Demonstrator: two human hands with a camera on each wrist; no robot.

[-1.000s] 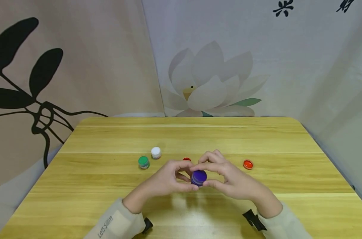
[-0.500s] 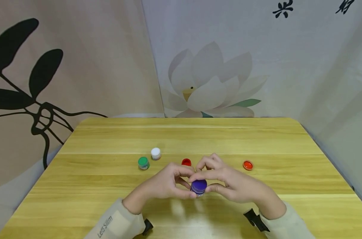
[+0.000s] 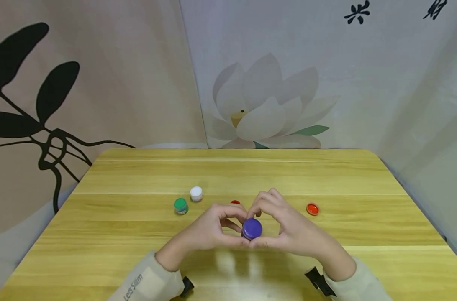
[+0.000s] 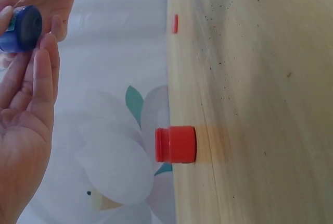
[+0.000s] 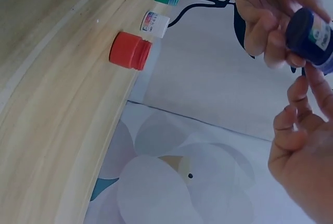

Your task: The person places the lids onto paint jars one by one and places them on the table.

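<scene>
A small purple-blue paint jar [image 3: 252,229] is held above the table between both hands, its lid up. My left hand [image 3: 217,228] grips its body from the left, thumb in front and fingers behind. On the other side my right hand [image 3: 288,225] pinches round the lid, thumb at the near edge and index finger at the far edge. In the left wrist view the jar [image 4: 23,28] shows its dark base. A pale label is visible on the jar [image 5: 312,34] in the right wrist view. Behind the hands stands an uncapped red jar [image 4: 179,144], mostly hidden in the head view.
A green-lidded jar [image 3: 181,206] and a white jar [image 3: 196,193] stand to the left on the wooden table [image 3: 138,167]. The loose red lid [image 3: 313,209] lies to the right. A printed curtain [image 3: 145,83] hangs behind the table.
The jar has dipped toward the person, then risen slightly again. My right fingers have shifted from over the lid to its far edge. The red jar came more into view, then was covered again.
</scene>
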